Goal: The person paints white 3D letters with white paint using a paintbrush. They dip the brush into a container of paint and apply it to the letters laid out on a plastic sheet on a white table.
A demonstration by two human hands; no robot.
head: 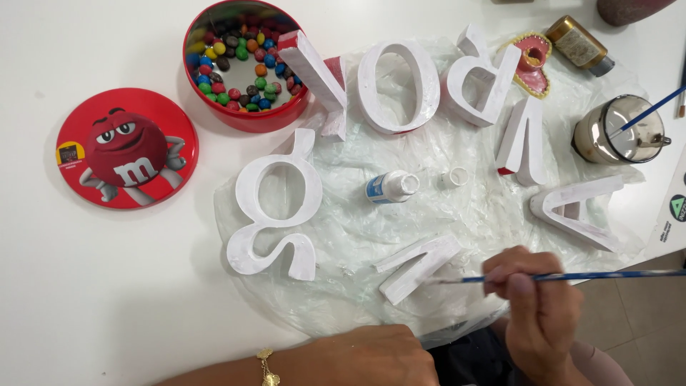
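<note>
My right hand (537,300) grips a blue-handled paintbrush (572,276) whose tip touches a small white-painted letter block (418,266) lying on a clear plastic sheet (436,214). My left hand (371,356), with a gold bracelet at the wrist, rests near the table's front edge just below that letter; its fingers are hidden. A large white letter shaped like a g (275,207) lies to the left. A small open bottle of white paint (389,187) and its white cap (454,177) stand in the middle of the sheet.
Several more white letters (400,86) stand along the back of the sheet. A red round tin (243,118) holds coloured candies, and its red lid (126,148) lies to the left. A metal pot (620,130) with a brush, a gold bottle (576,44) and a heart-shaped dish (532,61) sit at the right.
</note>
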